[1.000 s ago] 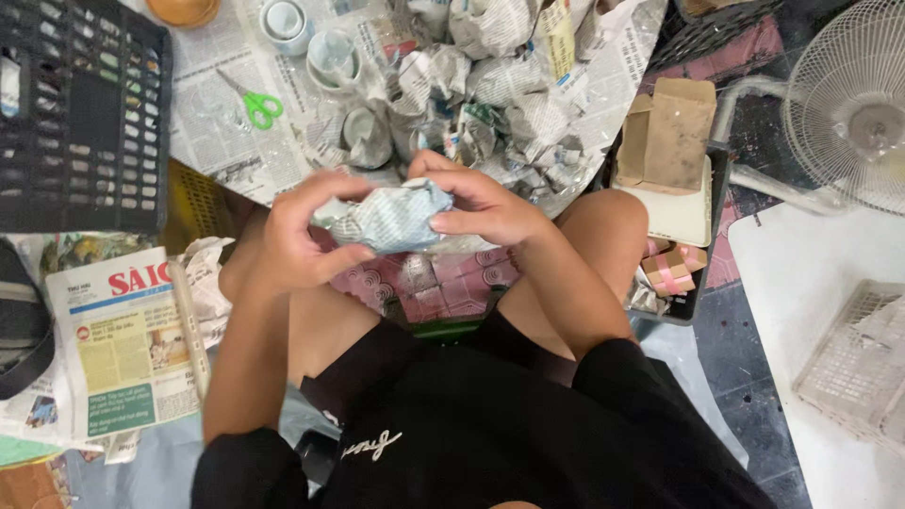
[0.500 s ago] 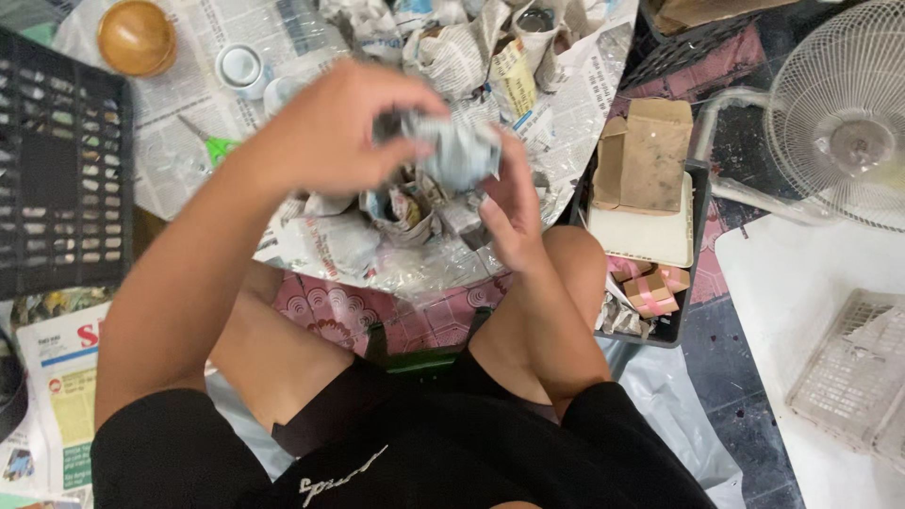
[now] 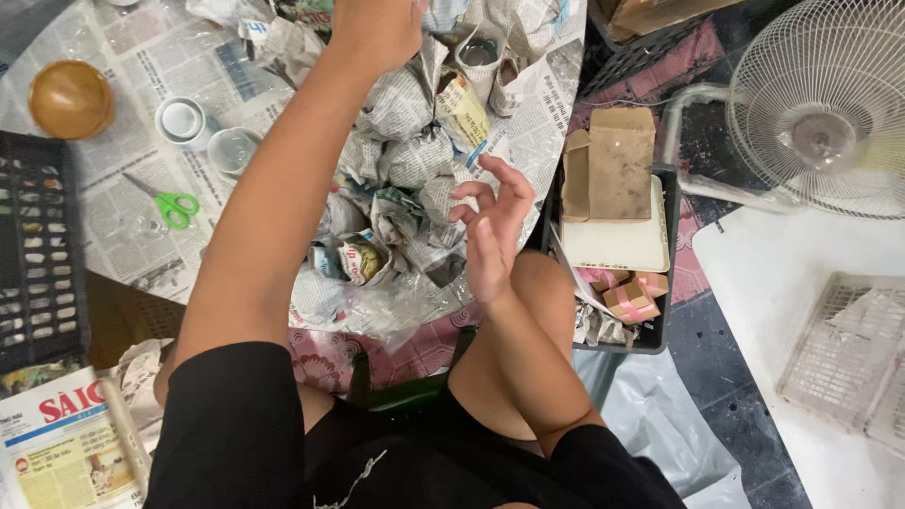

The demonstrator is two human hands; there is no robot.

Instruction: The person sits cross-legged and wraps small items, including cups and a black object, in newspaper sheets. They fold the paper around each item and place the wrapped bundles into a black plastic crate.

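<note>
The newspaper-wrapped bundles (image 3: pixel 415 155) lie heaped on spread newspaper, directly under and between the two hands. The left hand (image 3: pixel 377 28) reaches out over the far end of the heap, near the top edge of the view; whether its fingers are closed on anything I cannot tell, since only the back of it shows. The right hand (image 3: pixel 490 231) hangs over the near side of the heap, fingers apart and curled, holding nothing. Left of the outstretched left arm lie green-handled scissors (image 3: pixel 170 205), two small glass jars (image 3: pixel 205 132) and a brown bowl (image 3: pixel 71 97). Right of the right hand sits a black tray (image 3: pixel 660 339) with cardboard boxes (image 3: pixel 617 160), and beyond it a white fan (image 3: pixel 825 104).
</note>
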